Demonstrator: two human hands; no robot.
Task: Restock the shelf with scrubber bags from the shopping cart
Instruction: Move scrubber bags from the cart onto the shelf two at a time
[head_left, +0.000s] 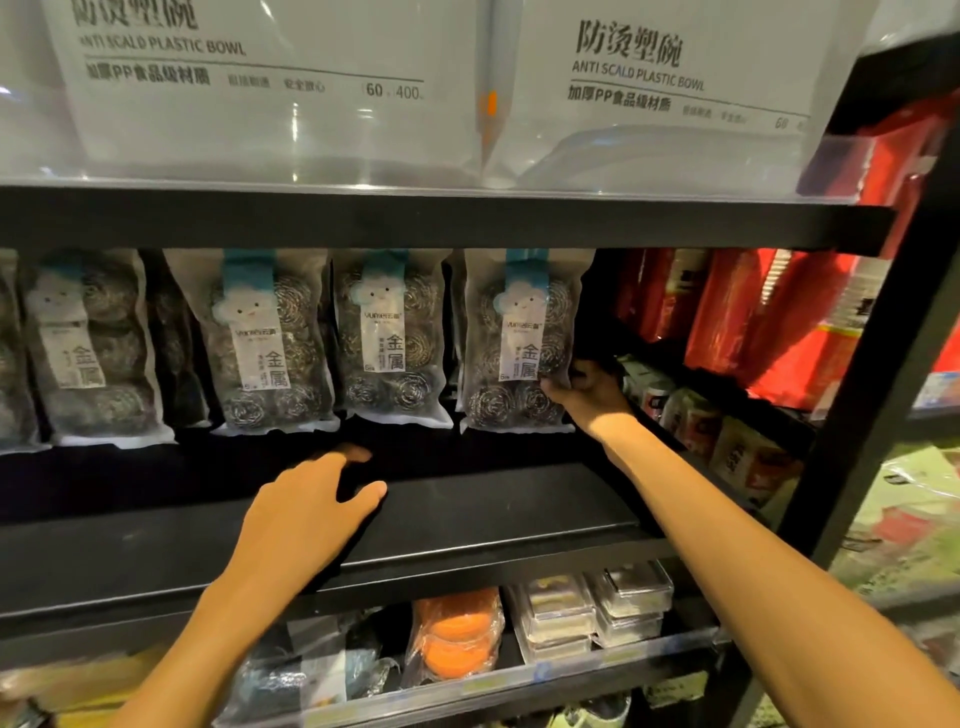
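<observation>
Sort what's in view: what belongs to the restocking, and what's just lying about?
Job: scrubber bags; rightmost bag, gripped by the right hand; left hand; shelf.
Lying about: bowl packs; red packs; orange sponges; clear boxes.

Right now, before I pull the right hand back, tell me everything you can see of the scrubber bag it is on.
The scrubber bag is a frosted, see-through plastic pouch of coiled metal scrubbers, with a white label strip, a cloud-face figure and a teal header in front. It stands upright, rightmost in its row, bottom edge on the dark shelf. The right hand grips its lower right edge. Whether it touches the next bag cannot be told.
</observation>
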